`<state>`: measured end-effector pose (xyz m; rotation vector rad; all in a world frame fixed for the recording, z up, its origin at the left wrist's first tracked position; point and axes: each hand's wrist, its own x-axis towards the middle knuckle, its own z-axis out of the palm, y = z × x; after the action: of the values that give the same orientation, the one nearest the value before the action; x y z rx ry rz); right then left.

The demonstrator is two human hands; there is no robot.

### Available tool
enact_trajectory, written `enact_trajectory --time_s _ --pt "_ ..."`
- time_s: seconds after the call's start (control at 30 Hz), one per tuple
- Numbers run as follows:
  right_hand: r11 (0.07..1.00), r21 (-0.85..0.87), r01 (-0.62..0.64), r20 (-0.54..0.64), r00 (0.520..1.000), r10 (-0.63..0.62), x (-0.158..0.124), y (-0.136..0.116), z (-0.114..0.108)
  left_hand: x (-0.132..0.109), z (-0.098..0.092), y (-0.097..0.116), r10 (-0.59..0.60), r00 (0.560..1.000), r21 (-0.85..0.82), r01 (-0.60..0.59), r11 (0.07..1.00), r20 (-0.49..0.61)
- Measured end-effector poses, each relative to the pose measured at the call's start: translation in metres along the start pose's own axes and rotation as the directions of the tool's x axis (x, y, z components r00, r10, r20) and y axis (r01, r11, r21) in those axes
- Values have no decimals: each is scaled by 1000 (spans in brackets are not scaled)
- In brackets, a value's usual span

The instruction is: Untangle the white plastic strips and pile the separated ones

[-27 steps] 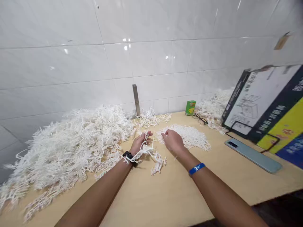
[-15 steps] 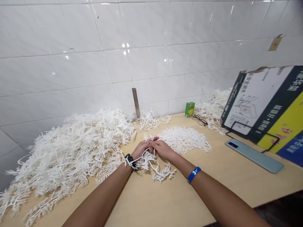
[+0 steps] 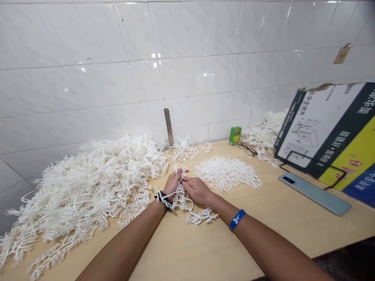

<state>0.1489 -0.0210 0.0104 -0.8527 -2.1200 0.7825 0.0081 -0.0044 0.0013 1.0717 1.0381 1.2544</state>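
Note:
My left hand and my right hand meet over the middle of the table, fingers closed on a white branching plastic strand. Its feathery tips poke up above the fingertips, while the rest dangles below and trails onto the tabletop toward my right forearm. Part of the strand lies across the black watch on my left wrist. Just beyond my right hand spreads a flat heap of short white pieces. To the left rises a large tangled pile of white branching strands.
A small green box and black glasses lie near the tiled wall. More white strands sit behind a large printed carton. A phone rests at the right. A metal strip stands against the wall.
My hands have shifted slightly left and toward me. My right hand has turned, its fingers now lower beside the left fingertips. The dangling strand has moved with them.

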Motion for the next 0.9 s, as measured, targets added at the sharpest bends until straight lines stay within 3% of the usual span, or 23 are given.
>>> enact_trajectory --time_s 0.1,0.3,0.6,0.9 --pt "998 54 -30 1 1000 30 -1 -1 -1 1 -4 0 22 1000 -24 -22 999 3" --pt "974 96 -206 -186 957 221 3 14 -9 -2 0 6 -20 996 -147 32 989 84" --pt "920 286 -266 -40 956 289 8 23 -4 -12 6 9 -65 955 -109 100 989 289" --pt "975 166 -151 -71 984 165 5 14 -2 -5 6 3 -16 992 29 13 1000 127"
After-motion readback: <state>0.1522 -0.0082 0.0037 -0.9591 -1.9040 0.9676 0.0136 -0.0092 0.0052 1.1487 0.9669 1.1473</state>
